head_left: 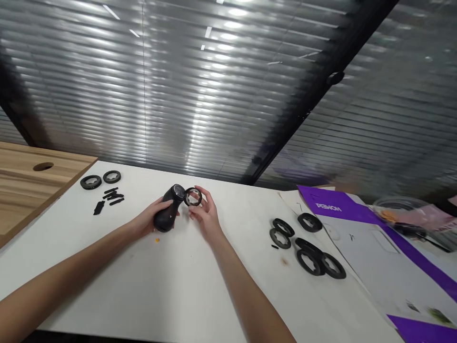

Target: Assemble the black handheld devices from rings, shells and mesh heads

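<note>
My left hand [144, 221] is wrapped around a black, bottle-shaped handheld device [164, 216], tilted with its round, shiny end up and to the right. My right hand [207, 218] pinches a thin black ring [193, 189] between thumb and fingers. The ring is held up beside the device's round end and seems to touch it, though I cannot tell whether they are joined. A tiny orange bit [157, 240] lies on the white table [160, 286] just below the device.
Two black rings [106, 177] and several small black strips [114, 196] lie at the left. Several more black rings [303, 219] are grouped at the right, beside a purple-and-white printed package [364, 247]. A wooden board [32, 178] borders the left; a window with blinds [171, 95] stands behind.
</note>
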Tool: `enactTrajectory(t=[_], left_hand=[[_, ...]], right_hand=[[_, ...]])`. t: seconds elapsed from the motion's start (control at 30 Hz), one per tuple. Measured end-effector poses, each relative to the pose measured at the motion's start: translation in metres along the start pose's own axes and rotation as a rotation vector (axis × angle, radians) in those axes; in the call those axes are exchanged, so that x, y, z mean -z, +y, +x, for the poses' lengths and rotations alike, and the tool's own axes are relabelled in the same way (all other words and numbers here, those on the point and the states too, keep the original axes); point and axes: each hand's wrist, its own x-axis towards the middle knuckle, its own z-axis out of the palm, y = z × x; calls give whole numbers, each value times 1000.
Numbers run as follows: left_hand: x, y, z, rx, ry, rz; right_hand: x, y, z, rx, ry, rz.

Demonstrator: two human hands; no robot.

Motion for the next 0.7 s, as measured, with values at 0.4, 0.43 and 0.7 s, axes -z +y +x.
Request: enactTrajectory(t=[0.4, 0.43, 0.7], left_hand=[[1, 0, 0, 17, -25, 40], [1, 0, 0, 36, -26, 40], [-5, 7, -3, 82, -95, 114]], right_hand=[[-7, -7, -6, -27, -85, 55], [-7, -6, -6, -23, -82, 44], [-8, -2, -2, 7, -47, -47]])
